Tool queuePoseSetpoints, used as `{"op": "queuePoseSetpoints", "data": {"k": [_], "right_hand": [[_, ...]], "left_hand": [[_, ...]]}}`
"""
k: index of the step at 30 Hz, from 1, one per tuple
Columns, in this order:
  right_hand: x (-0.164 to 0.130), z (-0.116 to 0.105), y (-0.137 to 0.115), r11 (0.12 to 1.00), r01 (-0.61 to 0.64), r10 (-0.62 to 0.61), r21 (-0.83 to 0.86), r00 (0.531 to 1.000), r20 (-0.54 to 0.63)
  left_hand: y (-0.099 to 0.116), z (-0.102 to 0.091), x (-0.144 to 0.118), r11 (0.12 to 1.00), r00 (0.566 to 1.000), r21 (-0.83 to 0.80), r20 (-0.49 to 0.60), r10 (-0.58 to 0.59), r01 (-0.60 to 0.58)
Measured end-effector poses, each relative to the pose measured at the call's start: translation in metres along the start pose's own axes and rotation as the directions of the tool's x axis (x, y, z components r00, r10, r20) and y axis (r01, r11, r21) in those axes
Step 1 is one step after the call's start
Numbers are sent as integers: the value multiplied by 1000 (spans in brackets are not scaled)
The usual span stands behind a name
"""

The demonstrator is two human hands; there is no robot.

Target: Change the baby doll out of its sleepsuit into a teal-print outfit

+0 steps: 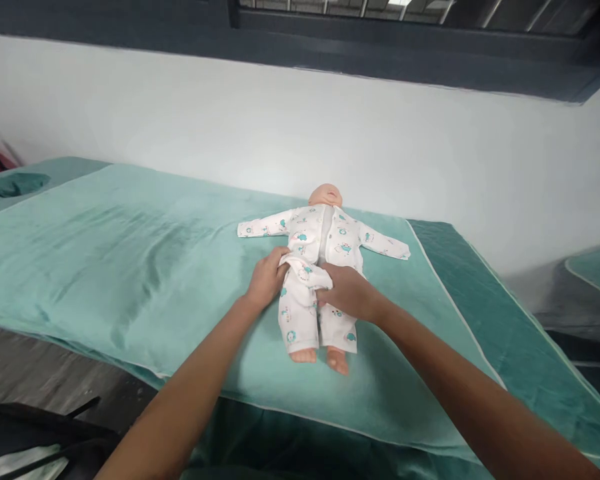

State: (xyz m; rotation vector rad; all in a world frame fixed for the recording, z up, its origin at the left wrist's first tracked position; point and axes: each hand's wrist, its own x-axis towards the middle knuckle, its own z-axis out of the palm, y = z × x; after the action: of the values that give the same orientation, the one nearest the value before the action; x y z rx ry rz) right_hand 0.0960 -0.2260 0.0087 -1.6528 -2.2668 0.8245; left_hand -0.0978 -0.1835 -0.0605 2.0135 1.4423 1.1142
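Note:
A baby doll lies on its back in the middle of the bed, head toward the wall and bare feet toward me. It wears a white long-sleeved baby shirt with green animal prints, its front parted down the middle and both sleeves spread sideways. Matching baby trousers cover the legs. My left hand is closed on the shirt's lower edge at the doll's waist. Across from it, my right hand pinches the front corner of that same hem, its fingertips partly hidden. Between my hands the cloth is lifted and folded.
A light green velvety sheet covers the bed, over a darker green layer. The white wall runs along the far side below a dark window frame. At bottom left, a black item stands on the floor.

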Motion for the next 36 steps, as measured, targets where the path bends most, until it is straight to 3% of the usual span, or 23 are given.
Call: {"op": "queuePoseSetpoints", "data": {"k": [3, 5, 7, 9, 11, 13, 15, 17, 20, 22, 24, 26, 27, 29, 30, 31, 33, 34, 36], "right_hand": [[7, 0, -4, 990, -122, 126, 75, 991, -48], [7, -3, -3, 982, -140, 149, 124, 987, -61], [2, -10, 1, 977, -78, 87, 199, 996, -36], [-3, -20, 9, 964, 27, -14, 266, 999, -50], [-5, -29, 18, 955, 99, -53, 279, 985, -167], [0, -32, 25, 977, 93, -15, 191, 927, -374], [8, -26, 28, 1000, 24, -25, -8, 861, -509], [18, -16, 24, 960, -19, -122, -278, 868, -482], [28, -5, 14, 855, -40, -189, -517, 904, -383], [29, -7, 15, 870, -55, -173, -489, 896, -408], [24, -15, 29, 947, -77, -98, -313, 856, -507], [12, -26, 61, 993, -115, 79, -14, 760, -646], [3, -31, 82, 981, -128, 191, 143, 698, -690], [-19, -36, 127, 914, -181, 397, 364, 589, -704], [-30, -37, 147, 882, -289, 470, 372, 596, -652], [-41, -37, 163, 862, -407, 505, 303, 646, -572], [-58, -33, 177, 854, -496, 494, 159, 675, -547], [-63, -31, 174, 870, -481, 451, 111, 685, -572], [-64, -25, 149, 941, -326, 309, 92, 713, -629]], "left_hand": [[-3, 4, 15, 999, 999, 26, 16, 35, -35], [0, -4, 19, 997, 998, -80, 67, 17, -12], [6, -21, 19, 966, 977, -252, 211, -10, 64], [11, -41, 19, 913, 910, -371, 414, -1, 170], [16, -55, 22, 901, 875, -383, 483, 7, 204], [22, -56, 30, 933, 930, -327, 368, -17, 147], [32, -45, 38, 982, 969, -185, 246, 3, 44], [45, -28, 42, 995, 960, 43, 269, 74, -88], [66, -6, 40, 898, 941, 373, 318, 113, -233], [72, -3, 38, 865, 960, 453, 260, 103, -215], [66, -10, 37, 912, 986, 394, 154, 60, -117], [47, -26, 36, 983, 997, 170, 11, -77, 74], [33, -35, 34, 983, 982, 11, -48, -185, 186], [4, -52, 28, 875, 901, -286, -78, -427, 390], [-8, -59, 24, 841, 875, -316, -65, -480, 439], [-18, -63, 20, 825, 856, -318, -70, -512, 467], [-26, -65, 13, 876, 865, -198, -169, -473, 440], [-25, -62, 11, 909, 880, -128, -229, -417, 397], [-10, -54, 10, 960, 921, -20, -275, -275, 280]]}}
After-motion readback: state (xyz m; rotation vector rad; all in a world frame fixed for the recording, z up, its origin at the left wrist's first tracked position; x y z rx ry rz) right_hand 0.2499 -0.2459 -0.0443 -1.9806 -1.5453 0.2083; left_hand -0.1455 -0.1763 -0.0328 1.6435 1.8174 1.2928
